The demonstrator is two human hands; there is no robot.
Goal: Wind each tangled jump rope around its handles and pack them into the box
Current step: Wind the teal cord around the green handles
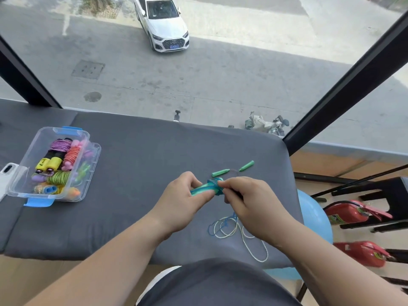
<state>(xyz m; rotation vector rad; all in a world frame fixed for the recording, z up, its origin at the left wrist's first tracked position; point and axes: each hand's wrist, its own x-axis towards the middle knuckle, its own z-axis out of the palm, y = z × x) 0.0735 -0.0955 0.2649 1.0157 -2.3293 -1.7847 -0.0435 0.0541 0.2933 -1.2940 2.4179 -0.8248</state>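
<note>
My left hand (182, 199) grips the teal handles of a jump rope (204, 187), held level above the grey mat. A few turns of blue rope sit around the handles' right end. My right hand (239, 198) pinches that rope right beside the coil. The loose blue and white rope (237, 231) trails down in loops on the mat below my right wrist. Two green handles of another rope (220, 172) lie just beyond my hands. At the left stands a clear plastic box (18, 191) with blue clips, holding several wound ropes.
The grey mat (136, 164) covers the table, which ends at a window in front. A white phone (6, 171) lies at the box's left. On the floor to the right are a blue ball (314, 217), two red fire extinguishers (348, 214) and black stools (388, 193).
</note>
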